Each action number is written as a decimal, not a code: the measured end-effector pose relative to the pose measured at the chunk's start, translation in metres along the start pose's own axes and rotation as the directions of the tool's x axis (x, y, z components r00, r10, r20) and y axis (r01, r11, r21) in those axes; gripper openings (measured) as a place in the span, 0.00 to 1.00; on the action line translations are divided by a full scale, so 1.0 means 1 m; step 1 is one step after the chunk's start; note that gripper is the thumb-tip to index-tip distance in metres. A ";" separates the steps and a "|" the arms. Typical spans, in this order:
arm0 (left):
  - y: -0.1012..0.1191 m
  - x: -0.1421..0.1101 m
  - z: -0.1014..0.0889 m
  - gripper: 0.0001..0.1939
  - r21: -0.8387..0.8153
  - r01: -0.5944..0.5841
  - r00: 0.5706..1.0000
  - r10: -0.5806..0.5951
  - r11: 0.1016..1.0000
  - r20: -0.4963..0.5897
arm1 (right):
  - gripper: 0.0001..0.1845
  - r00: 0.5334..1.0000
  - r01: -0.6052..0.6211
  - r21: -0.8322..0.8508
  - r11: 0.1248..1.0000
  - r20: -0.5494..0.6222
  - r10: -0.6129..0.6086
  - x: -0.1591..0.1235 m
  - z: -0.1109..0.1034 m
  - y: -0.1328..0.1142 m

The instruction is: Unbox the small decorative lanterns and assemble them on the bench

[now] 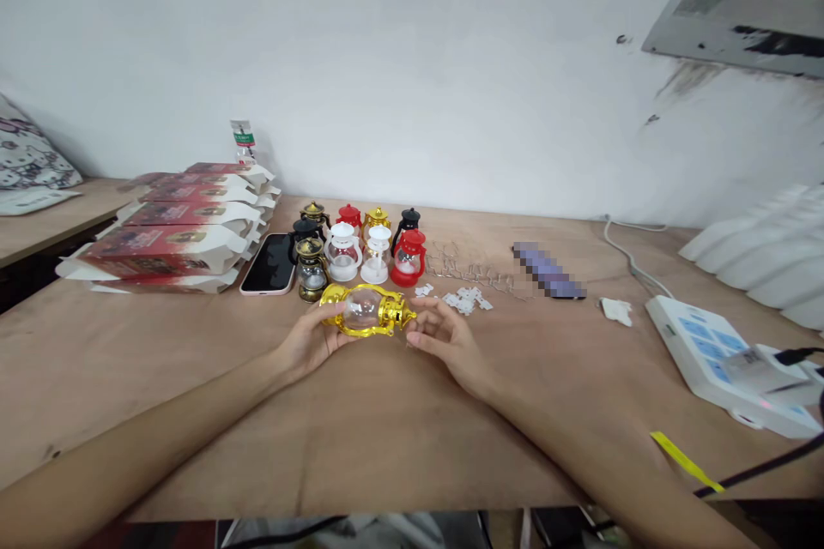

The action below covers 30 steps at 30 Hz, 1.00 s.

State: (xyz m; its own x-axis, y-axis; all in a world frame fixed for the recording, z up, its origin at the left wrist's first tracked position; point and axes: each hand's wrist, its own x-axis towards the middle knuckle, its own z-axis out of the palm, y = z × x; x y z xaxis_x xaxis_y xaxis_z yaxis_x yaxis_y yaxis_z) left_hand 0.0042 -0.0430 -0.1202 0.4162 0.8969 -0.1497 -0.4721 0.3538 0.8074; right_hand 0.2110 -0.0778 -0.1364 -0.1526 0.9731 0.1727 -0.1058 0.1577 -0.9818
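A small gold lantern (364, 310) with a clear globe lies on its side above the table, its pointed top to the right. My left hand (312, 339) is closed around its base, the thumb on the near face. At the lantern's top, my right hand (449, 340) has thumb and fingers curled together; a thin wire handle seems to be pinched there, though it is faint. Just beyond stand several small lanterns, among them a red lantern (408, 258), a white lantern (343, 251) and a bronze lantern (312, 269). Bent wire handles (476, 272) and small white pieces (467, 301) lie past my right hand.
Flattened red and white boxes (167, 249) are stacked at the left, beside a phone (269, 264). A blurred purple object (549, 270) lies right of the wires. Farther right are a power strip (714, 360), a crumpled white scrap (616, 310) and a yellow strip (686, 461).
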 end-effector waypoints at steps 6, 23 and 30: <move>-0.002 0.001 -0.002 0.22 0.003 -0.031 0.999 0.031 1.000 0.013 | 0.25 0.968 -0.112 0.331 0.937 -0.176 0.178 0.013 -0.012 -0.012; -0.005 -0.001 0.007 0.17 0.199 -0.052 0.995 0.069 0.979 -0.075 | 0.21 0.925 0.016 -0.250 0.968 -0.363 -0.110 0.028 -0.032 -0.030; -0.012 0.009 0.025 0.21 0.560 -0.127 0.989 0.149 0.819 0.006 | 0.14 0.877 0.276 -0.523 0.806 -0.205 -0.434 0.046 -0.023 -0.093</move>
State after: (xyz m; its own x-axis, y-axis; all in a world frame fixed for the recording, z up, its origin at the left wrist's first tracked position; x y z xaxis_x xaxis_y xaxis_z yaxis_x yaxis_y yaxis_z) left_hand 0.0331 -0.0454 -0.1178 0.3458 0.9380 -0.0239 -0.0041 0.0270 0.9996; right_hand 0.2360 -0.0440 -0.0390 0.1138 0.8199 0.5612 0.3865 0.4838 -0.7852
